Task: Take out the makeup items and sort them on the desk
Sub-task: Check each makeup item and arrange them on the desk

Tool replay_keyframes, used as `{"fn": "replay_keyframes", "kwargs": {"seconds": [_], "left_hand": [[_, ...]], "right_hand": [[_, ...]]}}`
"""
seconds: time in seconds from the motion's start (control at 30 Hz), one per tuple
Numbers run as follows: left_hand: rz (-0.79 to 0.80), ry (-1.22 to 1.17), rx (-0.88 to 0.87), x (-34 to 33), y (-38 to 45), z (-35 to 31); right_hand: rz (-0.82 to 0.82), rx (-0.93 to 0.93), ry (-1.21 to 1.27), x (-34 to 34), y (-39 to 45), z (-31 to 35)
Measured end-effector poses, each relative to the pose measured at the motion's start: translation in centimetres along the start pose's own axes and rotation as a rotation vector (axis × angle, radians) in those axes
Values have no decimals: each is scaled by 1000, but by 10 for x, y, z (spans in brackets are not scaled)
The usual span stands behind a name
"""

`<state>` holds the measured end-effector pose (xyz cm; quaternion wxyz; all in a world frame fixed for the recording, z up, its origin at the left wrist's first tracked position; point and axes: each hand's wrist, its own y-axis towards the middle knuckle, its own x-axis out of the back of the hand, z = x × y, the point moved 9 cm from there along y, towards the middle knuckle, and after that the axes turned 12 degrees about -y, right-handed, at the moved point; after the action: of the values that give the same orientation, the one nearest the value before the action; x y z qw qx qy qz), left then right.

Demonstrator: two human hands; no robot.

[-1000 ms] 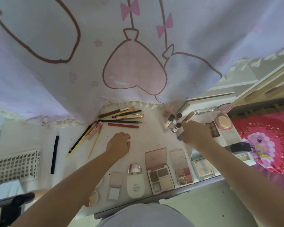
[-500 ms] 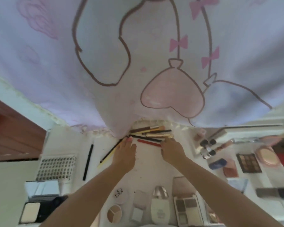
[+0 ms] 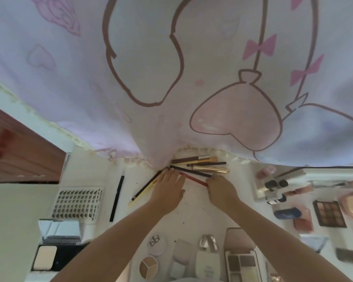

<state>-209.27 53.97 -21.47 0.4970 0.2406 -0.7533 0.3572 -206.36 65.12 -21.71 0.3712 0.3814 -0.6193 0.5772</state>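
Note:
My left hand lies flat with straight fingers on the white desk, over the ends of a yellow pencil and a dark pencil. My right hand has its fingertips at the right end of a red pencil; whether it pinches the pencil is hidden. Behind them lie a black pencil, a gold tube and makeup brushes.
A printed curtain hangs over the desk's back edge. A lash tray and black pen lie left. Small bottles, palettes and compacts lie right and near me.
The view swung left and upward. My right hand left the small bottles and came to the red pencil; my left hand slid forward onto the pencils.

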Motion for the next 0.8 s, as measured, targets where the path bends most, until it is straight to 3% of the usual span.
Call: {"fn": "replay_keyframes", "kwargs": {"seconds": [0.27, 0.5, 0.6, 0.7, 0.8], "left_hand": [[-412, 57, -389, 47, -9, -39], [-659, 122, -501, 98, -60, -46], [-676, 169, -491, 104, -78, -47], [-631, 184, -469, 109, -92, -57], [-515, 235, -175, 115, -95, -15]], "right_hand": [[-268, 153, 51, 47, -29, -4], [-800, 332, -64, 105, -90, 8], [-947, 382, -48, 114, -113, 13], [-970, 430, -38, 111, -121, 28], [-973, 341, -56, 112, -122, 2]]}}
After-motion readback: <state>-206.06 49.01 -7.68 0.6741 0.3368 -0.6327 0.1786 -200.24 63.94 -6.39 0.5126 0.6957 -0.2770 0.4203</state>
